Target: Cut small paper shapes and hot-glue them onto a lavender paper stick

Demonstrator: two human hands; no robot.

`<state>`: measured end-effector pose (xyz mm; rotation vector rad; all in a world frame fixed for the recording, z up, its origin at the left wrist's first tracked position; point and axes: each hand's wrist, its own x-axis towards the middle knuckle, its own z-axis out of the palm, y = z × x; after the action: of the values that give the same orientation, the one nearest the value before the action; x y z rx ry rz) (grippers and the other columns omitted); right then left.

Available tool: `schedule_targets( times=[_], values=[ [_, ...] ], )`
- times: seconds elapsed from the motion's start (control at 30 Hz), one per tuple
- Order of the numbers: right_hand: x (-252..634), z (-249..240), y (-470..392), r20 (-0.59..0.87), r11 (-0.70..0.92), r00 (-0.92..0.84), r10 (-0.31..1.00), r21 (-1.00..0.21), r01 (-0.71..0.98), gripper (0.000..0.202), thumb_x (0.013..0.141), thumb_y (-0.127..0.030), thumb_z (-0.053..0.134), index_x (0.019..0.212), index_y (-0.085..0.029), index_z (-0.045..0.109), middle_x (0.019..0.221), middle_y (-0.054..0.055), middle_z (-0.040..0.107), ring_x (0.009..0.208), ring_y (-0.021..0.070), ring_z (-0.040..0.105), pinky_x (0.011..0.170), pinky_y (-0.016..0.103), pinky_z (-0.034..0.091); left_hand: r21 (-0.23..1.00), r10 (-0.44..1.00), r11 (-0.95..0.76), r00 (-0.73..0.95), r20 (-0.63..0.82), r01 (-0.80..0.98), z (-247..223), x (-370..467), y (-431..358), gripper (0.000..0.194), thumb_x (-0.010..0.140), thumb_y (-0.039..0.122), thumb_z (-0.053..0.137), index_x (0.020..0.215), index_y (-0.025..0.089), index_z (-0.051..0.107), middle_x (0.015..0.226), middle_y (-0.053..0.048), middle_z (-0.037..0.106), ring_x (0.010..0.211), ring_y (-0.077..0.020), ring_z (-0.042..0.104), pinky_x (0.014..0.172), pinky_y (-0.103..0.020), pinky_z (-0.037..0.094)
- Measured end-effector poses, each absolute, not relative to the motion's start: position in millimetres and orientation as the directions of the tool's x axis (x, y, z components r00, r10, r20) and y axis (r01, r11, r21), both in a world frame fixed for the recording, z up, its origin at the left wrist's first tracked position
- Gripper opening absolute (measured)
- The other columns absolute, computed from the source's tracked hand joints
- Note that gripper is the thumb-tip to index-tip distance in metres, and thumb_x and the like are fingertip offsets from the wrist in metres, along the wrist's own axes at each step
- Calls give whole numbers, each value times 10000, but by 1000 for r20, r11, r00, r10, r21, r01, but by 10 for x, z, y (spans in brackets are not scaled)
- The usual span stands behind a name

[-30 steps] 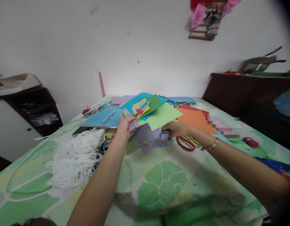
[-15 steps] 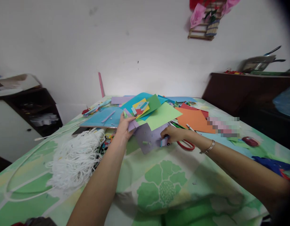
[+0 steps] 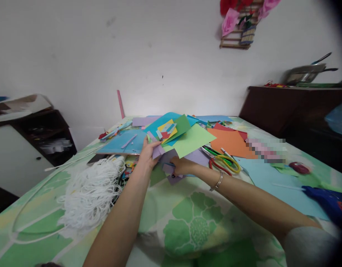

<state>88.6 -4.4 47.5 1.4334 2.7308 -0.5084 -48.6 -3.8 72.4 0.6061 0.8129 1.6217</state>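
The left hand is pinching the near-left corner of a fanned stack of coloured paper, its thumb lying on top and its other fingers mostly hidden underneath. The right hand is curling low just beside it, fingertips apparently closing on small lilac paper scraps; how firmly they are pinching, I cannot tell. A lilac sheet is lying beneath that hand.

The stack is leaning away from the left hand, tilted above the tabletop, with a light green sheet jutting to the right and a yellow piece carrying loose pale strips and a red scrap. It should be handling as very light, the sheets bending easily and creasing under a hard squeeze; the loose bits would probably slide off if it tipped. A flat pinch near an edge, thumb above and fingers supporting below, looks the safest hold; the scraps call for fingertips only.

Farther out, scissors with yellow handles are lying right of the right hand, an orange sheet is resting behind them, and a white cord bundle is spreading over the floral tablecloth beside the left forearm.
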Motion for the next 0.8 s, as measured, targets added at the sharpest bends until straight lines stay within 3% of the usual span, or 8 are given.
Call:
schedule_targets(
  times=[0.17,0.4,0.5,0.67,0.8],
  values=[
    [881,492,-112,-156,534,-568,808,-214,818,303,605,-151,719,902,-178,665,887,76,688,815,229,635,552,221,403,768,985,-119,-175,9,-630,725,-474,-33,679,638,-85,574,1202,283,490,866,-4,691,645,-147,673,594,-250,577],
    [1044,514,-175,-69,546,-561,825,-159,823,273,675,-131,652,945,-164,670,1000,96,691,919,245,621,648,243,406,766,982,-93,-186,-36,-636,752,-464,-67,700,652,-81,576,1228,302,467,793,20,690,573,-131,662,530,-198,555],
    [1332,532,-103,1,489,-492,871,-107,866,265,716,-128,611,973,-149,673,1034,124,680,989,264,590,734,272,396,764,981,-101,-191,-30,-637,751,-461,-69,699,654,-82,583,1231,295,465,804,19,692,580,-130,667,519,-184,546],
    [1941,444,32,85,292,-291,953,0,956,168,765,-121,551,837,-136,703,840,155,678,1019,344,523,792,387,357,765,984,-103,-178,-15,-636,737,-452,-55,718,666,-90,563,1273,276,439,834,8,693,589,-128,668,524,-187,547],
    [2233,306,14,113,284,-288,951,44,958,255,804,-91,493,931,-175,697,932,134,681,1068,303,498,899,423,297,773,986,-100,-168,-8,-626,705,-438,-41,698,672,-85,555,1269,262,448,869,1,693,633,-149,678,562,-237,571]
  ],
)
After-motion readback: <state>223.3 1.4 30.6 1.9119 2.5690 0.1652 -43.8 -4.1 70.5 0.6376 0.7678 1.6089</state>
